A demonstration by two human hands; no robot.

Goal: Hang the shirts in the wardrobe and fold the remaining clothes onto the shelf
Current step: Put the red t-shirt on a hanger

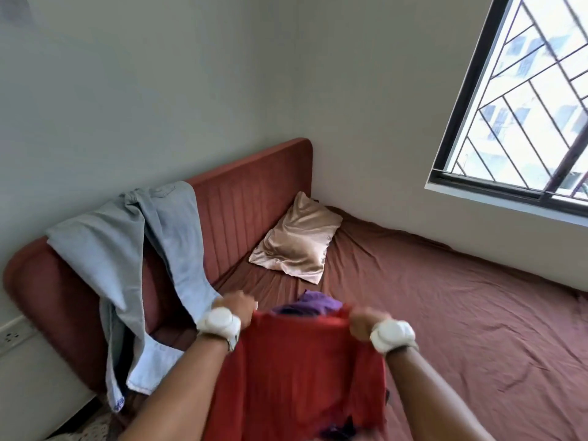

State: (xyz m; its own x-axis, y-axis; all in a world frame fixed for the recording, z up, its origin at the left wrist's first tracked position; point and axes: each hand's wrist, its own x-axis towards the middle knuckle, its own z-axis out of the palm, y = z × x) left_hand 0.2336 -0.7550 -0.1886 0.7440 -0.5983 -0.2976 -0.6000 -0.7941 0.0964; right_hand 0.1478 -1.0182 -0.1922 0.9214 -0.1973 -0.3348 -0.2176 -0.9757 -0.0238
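A red garment (299,370) hangs in front of me over the bed, held up by its top edge. My left hand (237,305) grips its left corner and my right hand (366,319) grips its right corner, both with curled fingers. Behind the red cloth a purple garment (313,302) lies on the bed, partly hidden. Pale blue jeans (165,237) are draped over the red headboard (251,186) at the left, with a grey cloth (95,246) beside them. The wardrobe and shelf are out of view.
A beige satin pillow (297,240) leans against the headboard. The bed (461,297) has a rust-brown sheet and fills the right side up to the wall. A barred window (521,100) is at upper right. A wall socket strip (12,337) sits at far left.
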